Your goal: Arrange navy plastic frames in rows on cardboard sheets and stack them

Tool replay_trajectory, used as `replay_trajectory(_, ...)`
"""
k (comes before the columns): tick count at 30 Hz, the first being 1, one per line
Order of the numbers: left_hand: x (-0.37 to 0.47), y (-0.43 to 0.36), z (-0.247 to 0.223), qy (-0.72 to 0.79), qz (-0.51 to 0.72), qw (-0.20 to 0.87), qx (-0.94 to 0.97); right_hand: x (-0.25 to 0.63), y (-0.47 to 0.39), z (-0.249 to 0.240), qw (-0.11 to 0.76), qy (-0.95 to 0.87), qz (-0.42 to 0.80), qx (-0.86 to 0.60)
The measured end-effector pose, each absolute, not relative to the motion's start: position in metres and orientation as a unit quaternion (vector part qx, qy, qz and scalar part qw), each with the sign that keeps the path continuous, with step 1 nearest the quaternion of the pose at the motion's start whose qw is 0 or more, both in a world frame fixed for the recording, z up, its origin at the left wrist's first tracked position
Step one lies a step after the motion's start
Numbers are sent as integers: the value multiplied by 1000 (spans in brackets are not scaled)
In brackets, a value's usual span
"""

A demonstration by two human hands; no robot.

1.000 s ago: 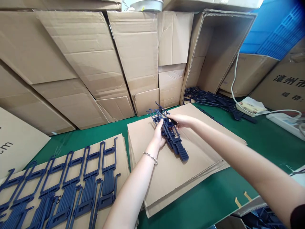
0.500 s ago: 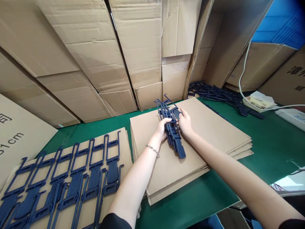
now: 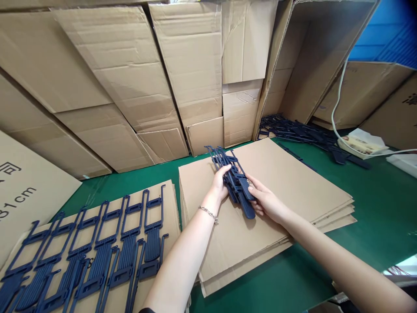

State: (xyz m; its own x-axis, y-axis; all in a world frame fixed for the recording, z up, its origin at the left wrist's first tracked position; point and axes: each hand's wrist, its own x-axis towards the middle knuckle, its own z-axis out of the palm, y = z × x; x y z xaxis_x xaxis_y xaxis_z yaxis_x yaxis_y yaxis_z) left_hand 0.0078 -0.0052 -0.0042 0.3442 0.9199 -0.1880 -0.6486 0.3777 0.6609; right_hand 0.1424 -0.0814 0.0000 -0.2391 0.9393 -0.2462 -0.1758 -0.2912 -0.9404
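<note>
Several dark blue plastic frames (image 3: 235, 180), bunched together, are held above a stack of cardboard sheets (image 3: 293, 182). My left hand (image 3: 221, 182) is wrapped round the bunch from the left, its thumb on top; a chain bracelet is on that wrist. My right hand (image 3: 265, 198) grips the bunch's lower right side, thumb on the ribbed part of the uppermost frame. The hooked thin ends point up and away, and the flat rounded end points toward me. Some fingers are hidden under the frames.
Similar blue frames (image 3: 125, 248) lie in rows on cardboard at left. A tangled pile of dark parts (image 3: 293, 130) sits at back right, beside a small white-and-yellow box (image 3: 361, 142) and a white cable (image 3: 335, 104). Cardboard boxes (image 3: 192, 65) wall the green table's (image 3: 254, 274) back.
My right hand has moved down and right along the bunch, and a frame now lies flatter over its right side. My left hand keeps its hold. The camera view has shifted slightly.
</note>
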Motion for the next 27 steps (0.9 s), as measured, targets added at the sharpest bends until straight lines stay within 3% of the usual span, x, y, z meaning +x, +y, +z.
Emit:
replay_trajectory(5, 6, -8, -4, 288, 463, 797, 261, 158, -79, 2, 326, -464, 720, -400)
replay_trajectory(11, 2, -4, -9, 289, 441, 804, 275, 168, -71, 20, 212, -585, 634, -460)
replay_trajectory(13, 1, -3, -9, 288, 433, 808, 278, 184, -57, 27, 207, -634, 555, -498)
replay_trajectory(16, 1, -3, -7, 286, 425, 813, 277, 230, -22, 30, 296, -623, 256, -677)
replay_trajectory(18, 1, -3, -6, 287, 426, 814, 272, 270, 5, 27, 306, -569, 158, -746)
replay_trajectory(27, -5, 2, -4, 318, 482, 780, 243, 367, 60, -27, 130, -542, 141, -818)
